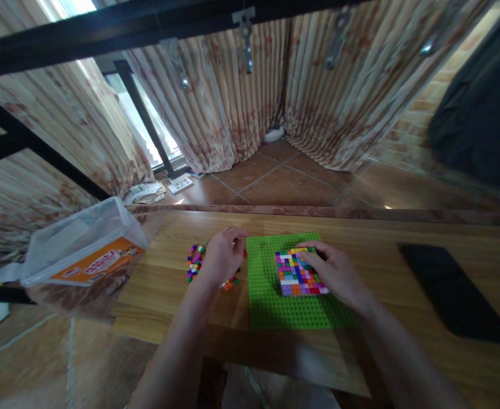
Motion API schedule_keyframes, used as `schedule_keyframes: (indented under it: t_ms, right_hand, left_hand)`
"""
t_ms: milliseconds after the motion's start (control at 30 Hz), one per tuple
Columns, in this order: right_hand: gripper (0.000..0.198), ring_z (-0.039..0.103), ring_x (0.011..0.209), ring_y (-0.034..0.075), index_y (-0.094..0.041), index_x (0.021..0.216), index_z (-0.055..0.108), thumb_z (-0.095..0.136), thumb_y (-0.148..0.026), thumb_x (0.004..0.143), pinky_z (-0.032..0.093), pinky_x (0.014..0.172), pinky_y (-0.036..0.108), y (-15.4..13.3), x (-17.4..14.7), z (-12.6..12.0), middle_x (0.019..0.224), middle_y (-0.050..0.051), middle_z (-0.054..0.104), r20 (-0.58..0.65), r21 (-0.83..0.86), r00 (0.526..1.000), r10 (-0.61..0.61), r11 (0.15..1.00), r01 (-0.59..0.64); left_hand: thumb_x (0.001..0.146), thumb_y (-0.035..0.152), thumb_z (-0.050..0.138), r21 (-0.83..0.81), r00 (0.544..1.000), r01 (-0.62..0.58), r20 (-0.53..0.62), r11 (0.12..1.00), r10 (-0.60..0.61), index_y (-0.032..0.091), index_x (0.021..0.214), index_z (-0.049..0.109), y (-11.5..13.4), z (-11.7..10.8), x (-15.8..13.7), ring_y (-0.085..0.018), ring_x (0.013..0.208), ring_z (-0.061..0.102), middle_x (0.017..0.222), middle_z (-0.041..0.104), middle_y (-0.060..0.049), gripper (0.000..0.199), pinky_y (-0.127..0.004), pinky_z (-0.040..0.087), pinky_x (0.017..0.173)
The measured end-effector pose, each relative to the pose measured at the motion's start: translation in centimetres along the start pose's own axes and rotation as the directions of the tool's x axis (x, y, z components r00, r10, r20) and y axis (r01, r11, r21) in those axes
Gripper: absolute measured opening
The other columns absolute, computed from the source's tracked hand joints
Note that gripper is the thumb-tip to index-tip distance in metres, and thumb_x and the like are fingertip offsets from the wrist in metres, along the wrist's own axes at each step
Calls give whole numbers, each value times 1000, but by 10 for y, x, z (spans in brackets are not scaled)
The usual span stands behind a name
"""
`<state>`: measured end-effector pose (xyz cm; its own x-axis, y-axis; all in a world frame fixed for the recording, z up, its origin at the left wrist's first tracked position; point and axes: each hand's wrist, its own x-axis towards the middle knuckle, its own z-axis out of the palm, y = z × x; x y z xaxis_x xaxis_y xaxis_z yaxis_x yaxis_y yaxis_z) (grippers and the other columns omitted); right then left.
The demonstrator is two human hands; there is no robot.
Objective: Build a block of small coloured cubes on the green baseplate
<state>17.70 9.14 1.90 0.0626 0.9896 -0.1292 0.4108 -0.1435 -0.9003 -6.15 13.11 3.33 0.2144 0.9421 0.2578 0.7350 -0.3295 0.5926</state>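
A block of many-coloured toy building bricks point(299, 275) sits on a green studded baseplate point(269, 312). My right hand point(337, 272) is at the block's right side, with the thumb over its top and the fingers round its far edge. To the left of the baseplate, my left hand point(223, 254) hovers over a scatter of small loose bricks point(194, 260), its fingers curled together near the plate's edge. What those fingertips hold, if anything, is too small to make out. The hand and wrist cover part of the loose bricks.
A clear plastic tub with an orange label point(100, 262) stands left of the wooden table point(160, 284). On the table's right lies a flat black object point(454, 289). A dark metal bar point(117, 28) crosses above; striped curtains point(207, 108) hang behind.
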Motion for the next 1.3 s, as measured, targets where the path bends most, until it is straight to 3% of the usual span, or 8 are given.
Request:
schedule_keyframes:
  t_ms: [167,367,933,1300]
  right_hand:
    - [39,66,75,21,-19,103,73,56,-45,80,46,68,32,0,-1,1,86,4,74,-16,-67,1000,4,998,-5]
    - [37,67,74,22,-20,100,74,57,-46,79,46,66,32,-3,-2,1,83,4,75,-67,-99,998,14,995,-21]
    - [40,67,76,24,-21,97,74,59,-50,74,48,68,34,-6,-2,2,82,4,75,-65,-85,997,39,995,-45]
    - [36,67,72,23,-21,95,75,60,-47,76,48,65,32,-4,-2,3,81,4,75,-79,-71,997,-3,997,-3]
  left_hand:
    - [78,5,52,139,984,-3,179,990,-22,20,89,73,-24,-20,-6,-19,87,68,92,74,-4,28,-32,52,83]
    - [69,5,59,172,951,-107,305,979,50,26,78,76,-22,-21,-14,-21,92,65,90,73,-2,29,-35,50,93]
    - [68,5,59,191,935,-126,350,974,52,25,78,76,-26,-19,-14,-23,95,62,92,68,-4,28,-35,49,90]
    - [79,7,51,45,960,-131,255,990,115,20,85,67,-16,-17,-10,-18,82,63,85,67,-2,21,-29,50,78]
